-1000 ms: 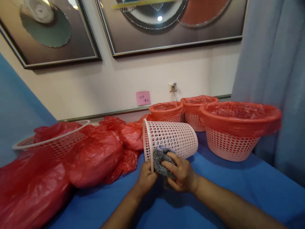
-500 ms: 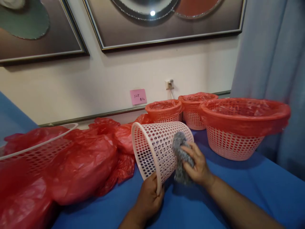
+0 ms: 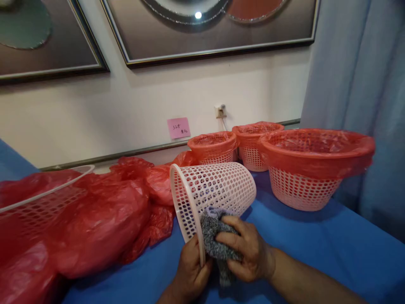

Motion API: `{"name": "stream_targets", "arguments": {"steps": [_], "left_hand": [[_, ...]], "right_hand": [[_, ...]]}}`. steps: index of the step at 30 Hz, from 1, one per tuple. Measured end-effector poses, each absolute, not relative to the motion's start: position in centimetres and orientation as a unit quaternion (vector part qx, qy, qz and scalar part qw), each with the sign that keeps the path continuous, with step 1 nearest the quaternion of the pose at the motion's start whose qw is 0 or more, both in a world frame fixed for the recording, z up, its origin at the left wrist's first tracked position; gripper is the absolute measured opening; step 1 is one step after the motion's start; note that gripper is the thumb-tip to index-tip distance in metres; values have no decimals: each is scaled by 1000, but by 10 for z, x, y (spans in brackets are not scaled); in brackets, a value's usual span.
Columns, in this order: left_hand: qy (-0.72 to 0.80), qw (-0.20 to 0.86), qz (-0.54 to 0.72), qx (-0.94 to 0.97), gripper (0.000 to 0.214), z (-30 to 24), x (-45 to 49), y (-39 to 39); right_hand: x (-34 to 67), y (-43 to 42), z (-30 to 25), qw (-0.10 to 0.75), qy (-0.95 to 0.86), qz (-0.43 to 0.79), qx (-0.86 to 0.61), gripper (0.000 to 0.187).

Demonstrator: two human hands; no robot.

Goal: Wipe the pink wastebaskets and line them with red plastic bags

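A white perforated plastic basket [image 3: 218,181] lies tipped on its side, its open mouth facing left. My left hand [image 3: 191,268] is closed round the lower part of its rim. In my right hand [image 3: 248,249] is a bunched grey cloth [image 3: 218,232], pressed against the basket's side close to the rim. Part of the cloth hangs down below the fingers. The fingertips of my left hand are partly hidden behind the rim.
On the blue-covered table [image 3: 310,257], a large basket with a red liner [image 3: 303,181] stands at right. Two smaller lined baskets [image 3: 213,145] are by the wall. Red plastic bags [image 3: 104,219] and another white basket [image 3: 47,196] fill the left. A pink note [image 3: 179,128] hangs on the wall.
My right hand has brought the cloth down and left along the basket, from near its base to beside the rim. My left hand still grips the rim. The view has shifted slightly.
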State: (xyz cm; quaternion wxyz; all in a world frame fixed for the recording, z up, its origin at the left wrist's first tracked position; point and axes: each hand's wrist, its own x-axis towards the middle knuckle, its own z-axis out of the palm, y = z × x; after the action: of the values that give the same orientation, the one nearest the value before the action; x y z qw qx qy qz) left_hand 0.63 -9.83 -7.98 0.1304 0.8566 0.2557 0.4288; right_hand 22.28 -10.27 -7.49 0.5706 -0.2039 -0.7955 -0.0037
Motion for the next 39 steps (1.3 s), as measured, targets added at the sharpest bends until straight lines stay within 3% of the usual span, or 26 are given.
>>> {"name": "stream_targets", "arguments": {"steps": [6, 10, 17, 22, 27, 33, 39], "left_hand": [[279, 120, 390, 869, 42, -76, 7, -98], [286, 107, 346, 887, 35, -76, 10, -98], [348, 107, 279, 889, 23, -81, 16, -97], [299, 144, 376, 865, 17, -75, 16, -106], [257, 113, 449, 848, 18, -81, 10, -108], [274, 86, 421, 860, 40, -77, 11, -107], [272, 78, 363, 888, 24, -79, 14, -105]], "right_hand": [[268, -54, -83, 661, -589, 40, -463, 44], [287, -33, -85, 667, -520, 107, -522, 41], [241, -94, -77, 606, -726, 25, -323, 59], [224, -117, -68, 572, -798, 14, -192, 67], [225, -116, -66, 549, -816, 28, -178, 66], [252, -83, -75, 614, -696, 25, -371, 53], [293, -38, -80, 662, -508, 133, -535, 42]]}}
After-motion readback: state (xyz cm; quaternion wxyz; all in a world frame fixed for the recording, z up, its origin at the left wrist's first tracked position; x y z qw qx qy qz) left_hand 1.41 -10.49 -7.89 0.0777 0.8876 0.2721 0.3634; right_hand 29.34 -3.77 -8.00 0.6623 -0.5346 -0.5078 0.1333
